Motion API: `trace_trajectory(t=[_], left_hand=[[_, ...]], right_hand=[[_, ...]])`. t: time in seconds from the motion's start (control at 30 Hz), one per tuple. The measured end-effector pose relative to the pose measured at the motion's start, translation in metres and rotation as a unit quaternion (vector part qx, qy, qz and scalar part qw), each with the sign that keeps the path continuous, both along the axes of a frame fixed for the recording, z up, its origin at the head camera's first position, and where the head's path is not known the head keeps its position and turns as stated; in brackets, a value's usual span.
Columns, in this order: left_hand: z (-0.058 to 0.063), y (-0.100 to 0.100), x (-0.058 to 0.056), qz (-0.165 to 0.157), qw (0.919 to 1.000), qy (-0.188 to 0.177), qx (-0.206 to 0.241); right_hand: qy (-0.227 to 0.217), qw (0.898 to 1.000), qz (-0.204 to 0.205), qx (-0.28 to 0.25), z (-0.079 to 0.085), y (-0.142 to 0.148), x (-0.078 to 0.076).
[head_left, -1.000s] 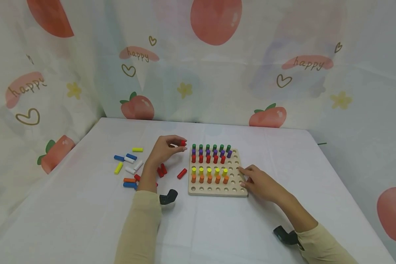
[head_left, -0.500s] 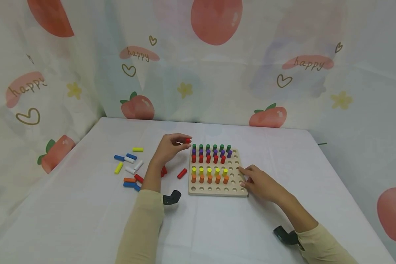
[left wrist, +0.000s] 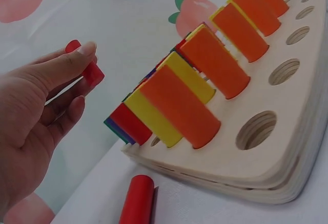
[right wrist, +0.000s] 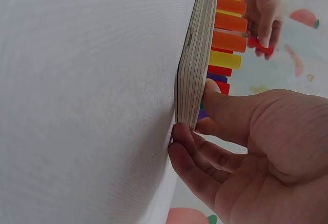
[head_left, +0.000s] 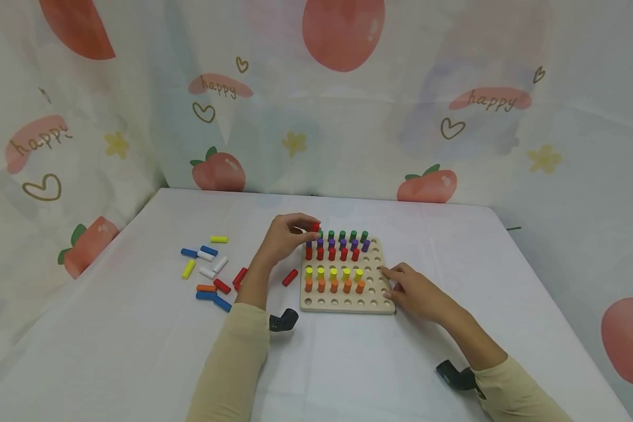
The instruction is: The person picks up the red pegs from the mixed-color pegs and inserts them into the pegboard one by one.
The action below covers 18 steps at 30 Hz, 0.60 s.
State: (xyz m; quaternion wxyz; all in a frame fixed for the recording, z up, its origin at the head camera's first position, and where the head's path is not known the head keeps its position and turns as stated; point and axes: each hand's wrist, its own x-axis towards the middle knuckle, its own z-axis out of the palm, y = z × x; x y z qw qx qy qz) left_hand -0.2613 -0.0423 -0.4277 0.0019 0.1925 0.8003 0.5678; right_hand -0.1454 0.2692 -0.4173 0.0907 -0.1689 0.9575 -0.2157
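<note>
My left hand (head_left: 285, 239) pinches a red peg (left wrist: 92, 73) between thumb and fingers, above the back left corner of a wooden pegboard (head_left: 348, 310). Upright pegs fill rows across the board: green (head_left: 342, 234) at the back, then purple, red (head_left: 332, 255), yellow (head_left: 333, 274) and orange (head_left: 334, 286). Bare holes show between the red and yellow rows, along the front and at the right side. With thumb on top and fingers at its side, my right hand (right wrist: 271, 142) grips the board's right edge near the front corner.
One loose red peg (head_left: 290, 278) lies just left of the board. Farther left are scattered yellow (head_left: 188, 269), white (head_left: 220, 265), blue (head_left: 189, 252), orange (head_left: 207, 288) and red (head_left: 222, 286) pegs. A patterned cloth wall (head_left: 348, 146) stands behind the white table.
My left hand has moved right with the red peg, from beside the board to over its back left corner. More loose red pegs show behind the forearm. The right hand stays put.
</note>
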Motion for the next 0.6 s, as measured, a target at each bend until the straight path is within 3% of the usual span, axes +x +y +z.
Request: trace_trajectory(t=[0.6], left_hand=[[-0.001,0.023,0.004,-0.015,0.9999,0.004,-0.007]], right_hand=[[-0.003,1.000,-0.006,0.004,-0.001,0.000,0.000]])
